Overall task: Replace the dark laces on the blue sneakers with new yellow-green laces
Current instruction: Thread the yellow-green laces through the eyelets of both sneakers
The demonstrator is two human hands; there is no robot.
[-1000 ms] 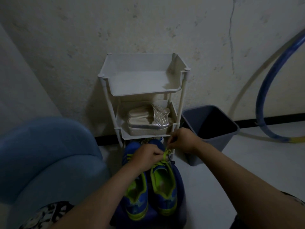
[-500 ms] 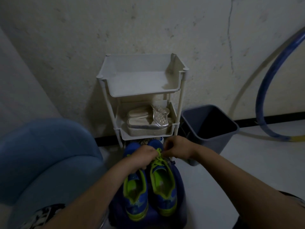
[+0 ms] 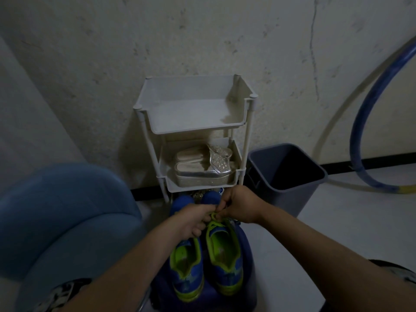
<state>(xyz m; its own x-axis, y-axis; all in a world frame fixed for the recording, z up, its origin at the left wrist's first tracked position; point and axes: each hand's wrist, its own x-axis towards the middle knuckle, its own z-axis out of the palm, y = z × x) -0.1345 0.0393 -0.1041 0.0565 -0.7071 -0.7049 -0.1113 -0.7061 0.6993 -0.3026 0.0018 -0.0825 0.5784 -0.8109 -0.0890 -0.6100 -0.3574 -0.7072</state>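
No text, label, brand, number or sign can be read on any surface in view. The black-and-white patterned patch (image 3: pixel 57 294), below and left of the left hand (image 3: pixel 193 220), is too blurred to resolve.

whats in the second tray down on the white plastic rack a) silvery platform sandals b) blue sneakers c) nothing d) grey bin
a: silvery platform sandals lie in the second tray of the white plastic rack; in front of it the left hand and right hand grip a yellow-green lace.
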